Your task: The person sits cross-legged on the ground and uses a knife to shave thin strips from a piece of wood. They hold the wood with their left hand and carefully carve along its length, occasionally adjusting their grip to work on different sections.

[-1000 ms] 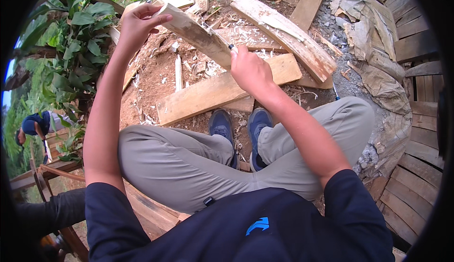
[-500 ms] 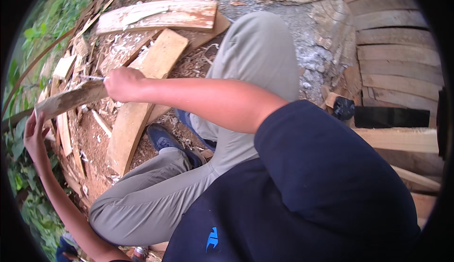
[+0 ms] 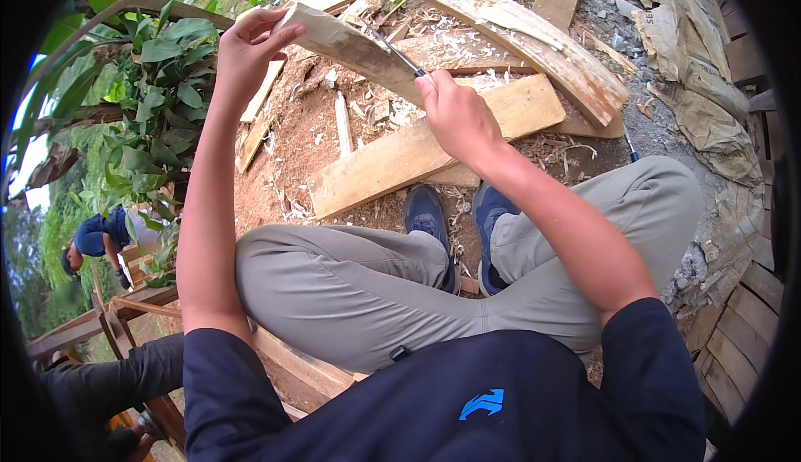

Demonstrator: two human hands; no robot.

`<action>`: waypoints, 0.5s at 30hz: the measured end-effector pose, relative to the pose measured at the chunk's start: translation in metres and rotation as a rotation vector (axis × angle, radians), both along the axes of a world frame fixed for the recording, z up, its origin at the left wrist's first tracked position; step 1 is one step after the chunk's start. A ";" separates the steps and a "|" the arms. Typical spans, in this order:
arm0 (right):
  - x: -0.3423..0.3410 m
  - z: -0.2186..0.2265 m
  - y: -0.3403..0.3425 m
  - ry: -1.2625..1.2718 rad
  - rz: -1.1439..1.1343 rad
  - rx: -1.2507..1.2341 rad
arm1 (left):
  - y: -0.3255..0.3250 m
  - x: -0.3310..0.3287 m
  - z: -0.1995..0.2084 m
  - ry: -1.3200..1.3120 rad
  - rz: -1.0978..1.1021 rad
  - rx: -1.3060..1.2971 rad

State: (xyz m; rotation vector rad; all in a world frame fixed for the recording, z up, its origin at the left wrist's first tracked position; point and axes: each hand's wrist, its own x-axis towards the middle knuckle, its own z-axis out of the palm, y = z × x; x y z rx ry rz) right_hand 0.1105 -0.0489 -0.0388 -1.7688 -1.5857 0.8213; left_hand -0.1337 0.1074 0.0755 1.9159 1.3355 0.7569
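Note:
My left hand (image 3: 250, 53) holds the far left end of a rough, pale piece of wood (image 3: 350, 52), thumb on one side and fingers on the other. The wood is raised above the ground and slopes down toward my right hand (image 3: 459, 120). That hand is closed around the dark handle of a knife (image 3: 399, 55), whose narrow blade lies along the wood's upper edge. The wood's near end meets my right hand, and whether those fingers also touch it is hidden. Beneath my hands a flat plank (image 3: 442, 145) lies on the ground.
A thick, bark-streaked slab (image 3: 534, 45) lies beyond the plank among shavings. A thin tool with a blue handle (image 3: 633, 155) stands by my right knee. Crumpled sacking (image 3: 692, 70) is at right, leafy plants (image 3: 158, 87) at left. Another person (image 3: 100, 233) bends over farther left.
The view has swung left and levelled, so wood and hands appear nearer the middle. Both hands keep their holds. The other person at left has come more into view.

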 end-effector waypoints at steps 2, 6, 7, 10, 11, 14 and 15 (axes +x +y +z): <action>-0.003 0.029 -0.003 0.159 -0.087 0.203 | -0.002 -0.003 0.002 0.000 0.030 -0.015; 0.000 0.032 -0.001 0.352 -0.153 0.378 | -0.003 0.009 0.004 0.004 0.014 -0.004; -0.001 0.025 0.000 0.378 -0.162 0.388 | -0.004 0.011 0.006 -0.006 0.006 -0.001; 0.002 0.000 0.001 -0.040 0.040 -0.068 | -0.003 0.010 0.007 -0.028 -0.016 -0.012; 0.001 0.006 0.001 -0.030 0.042 -0.101 | -0.003 0.006 0.007 -0.035 -0.018 -0.023; 0.003 0.036 0.003 0.066 -0.011 0.045 | -0.002 0.000 0.005 -0.067 -0.022 -0.042; 0.003 0.044 0.003 0.164 -0.045 0.123 | -0.002 -0.001 0.005 -0.080 -0.023 -0.045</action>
